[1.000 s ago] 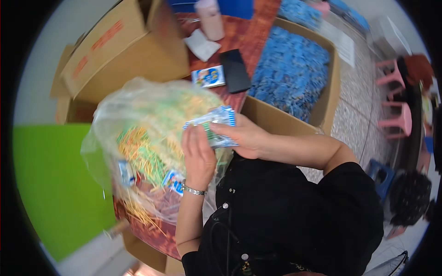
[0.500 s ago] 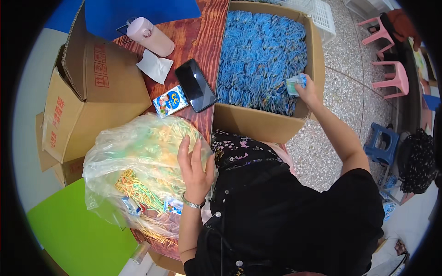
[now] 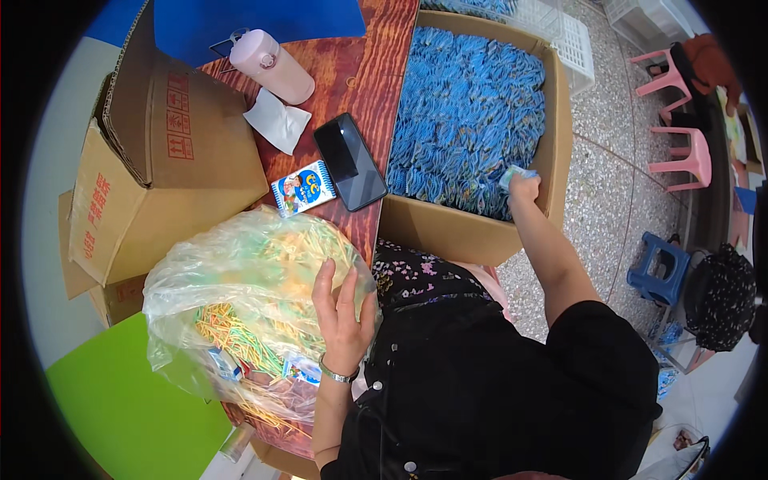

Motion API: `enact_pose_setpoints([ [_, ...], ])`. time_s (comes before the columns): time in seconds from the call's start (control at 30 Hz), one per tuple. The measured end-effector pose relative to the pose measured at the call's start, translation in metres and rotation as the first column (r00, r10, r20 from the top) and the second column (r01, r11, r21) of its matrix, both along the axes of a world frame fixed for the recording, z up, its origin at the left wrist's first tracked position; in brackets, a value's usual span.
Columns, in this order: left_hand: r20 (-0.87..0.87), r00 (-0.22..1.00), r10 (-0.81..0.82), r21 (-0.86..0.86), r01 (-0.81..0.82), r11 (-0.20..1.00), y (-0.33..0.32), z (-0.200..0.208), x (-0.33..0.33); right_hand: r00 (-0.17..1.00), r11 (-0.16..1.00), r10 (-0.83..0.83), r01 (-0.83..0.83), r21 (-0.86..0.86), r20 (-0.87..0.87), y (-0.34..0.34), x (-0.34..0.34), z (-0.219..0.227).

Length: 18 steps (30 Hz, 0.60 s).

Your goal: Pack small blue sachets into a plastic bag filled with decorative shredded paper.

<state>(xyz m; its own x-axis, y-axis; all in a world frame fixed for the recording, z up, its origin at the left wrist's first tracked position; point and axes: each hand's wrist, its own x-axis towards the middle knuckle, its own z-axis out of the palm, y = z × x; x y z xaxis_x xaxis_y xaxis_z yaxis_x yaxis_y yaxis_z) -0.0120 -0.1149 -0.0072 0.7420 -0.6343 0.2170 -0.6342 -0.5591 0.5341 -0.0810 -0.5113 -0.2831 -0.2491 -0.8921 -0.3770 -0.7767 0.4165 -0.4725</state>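
Note:
A big cardboard carton (image 3: 448,226) holds tightly packed rows of small blue packets (image 3: 468,112). At its near right corner my right hand (image 3: 525,189) is closed on a small blue-and-white packet (image 3: 512,173), just against the packed rows. My left hand (image 3: 344,316) lies on a large clear plastic bag (image 3: 184,276), fingers stretched and apart. Thin yellow, green and orange sticks (image 3: 236,332) fill the bag and show at its open side. By that opening are a blue-and-white packet (image 3: 302,370) and a small box-like item (image 3: 226,364).
On the red wood-patterned table (image 3: 352,68) are a black phone (image 3: 350,162), a snack packet (image 3: 303,189), a white tissue (image 3: 278,120) and a pink bottle (image 3: 272,67). An open carton (image 3: 200,152) stands left. Pink stools (image 3: 680,158) and a blue stool (image 3: 658,268) stand right.
My right hand has moved slightly down and left with the packet, nearer the packed rows. The view has shifted a little; my left hand stays on the bag.

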Motion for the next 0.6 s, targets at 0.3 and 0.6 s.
enact_pose_setpoints([
  [0.3, -0.023, 0.999, -0.041, -0.017, 0.04, 0.999, -0.003, -0.005, -0.003, 0.704, 0.739, 0.673, -0.651, 0.17, -0.228, -0.011, 0.02, -0.017],
  [0.6, -0.078, 0.995, -0.064, -0.066, 0.059, 0.996, -0.009, -0.006, -0.004, 0.821, 0.824, 0.564, -0.551, 0.135, -0.088, -0.004, 0.032, -0.032],
])
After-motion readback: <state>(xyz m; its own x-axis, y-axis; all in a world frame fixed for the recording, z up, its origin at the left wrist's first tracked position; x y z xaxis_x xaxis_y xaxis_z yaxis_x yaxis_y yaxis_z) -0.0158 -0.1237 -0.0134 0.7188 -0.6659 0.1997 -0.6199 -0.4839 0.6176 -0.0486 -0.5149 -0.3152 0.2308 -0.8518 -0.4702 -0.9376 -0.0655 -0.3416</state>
